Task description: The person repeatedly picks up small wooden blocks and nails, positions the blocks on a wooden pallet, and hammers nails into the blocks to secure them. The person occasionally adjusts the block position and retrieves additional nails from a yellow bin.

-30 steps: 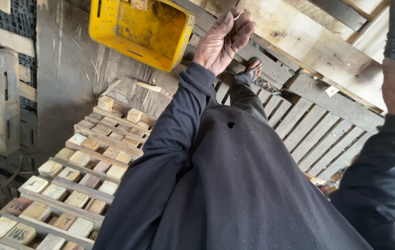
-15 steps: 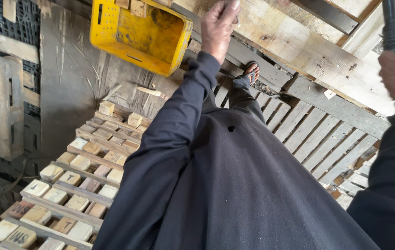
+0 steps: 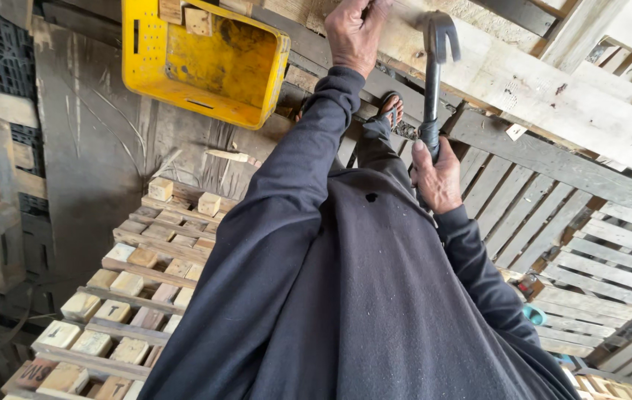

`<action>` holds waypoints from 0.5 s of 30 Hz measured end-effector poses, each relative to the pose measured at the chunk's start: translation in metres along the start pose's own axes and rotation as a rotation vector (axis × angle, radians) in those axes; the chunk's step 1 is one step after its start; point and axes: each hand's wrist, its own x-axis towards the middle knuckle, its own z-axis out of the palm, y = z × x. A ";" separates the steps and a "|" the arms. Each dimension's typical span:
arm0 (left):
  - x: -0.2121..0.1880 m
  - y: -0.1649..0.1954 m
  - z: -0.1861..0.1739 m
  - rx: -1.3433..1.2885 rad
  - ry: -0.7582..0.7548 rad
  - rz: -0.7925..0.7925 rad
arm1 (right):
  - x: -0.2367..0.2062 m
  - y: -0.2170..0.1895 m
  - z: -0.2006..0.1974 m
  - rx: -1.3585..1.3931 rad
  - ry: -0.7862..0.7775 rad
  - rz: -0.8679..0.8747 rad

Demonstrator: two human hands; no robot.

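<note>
Right hand with hammer now lower, head beside left hand on plank

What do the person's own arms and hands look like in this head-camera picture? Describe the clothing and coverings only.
Both arms wear long, loose sleeves of dark navy cloth, flecked with pale dust. The left sleeve ends in a plain cuff at the wrist; the right sleeve is creased. The left hand and right hand are bare: no gloves, rings or watch visible.
</note>
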 end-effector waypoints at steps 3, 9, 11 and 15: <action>0.001 -0.002 0.000 -0.067 -0.002 0.091 | 0.005 0.002 -0.001 -0.009 -0.001 0.002; 0.007 0.008 -0.006 -0.041 -0.103 0.165 | -0.001 -0.025 -0.015 -0.136 0.001 -0.002; 0.009 0.012 -0.007 0.026 -0.130 0.167 | -0.008 -0.035 -0.018 -0.154 0.001 -0.037; 0.010 0.011 -0.010 -0.051 -0.145 0.188 | -0.011 -0.051 -0.010 -0.033 -0.064 -0.293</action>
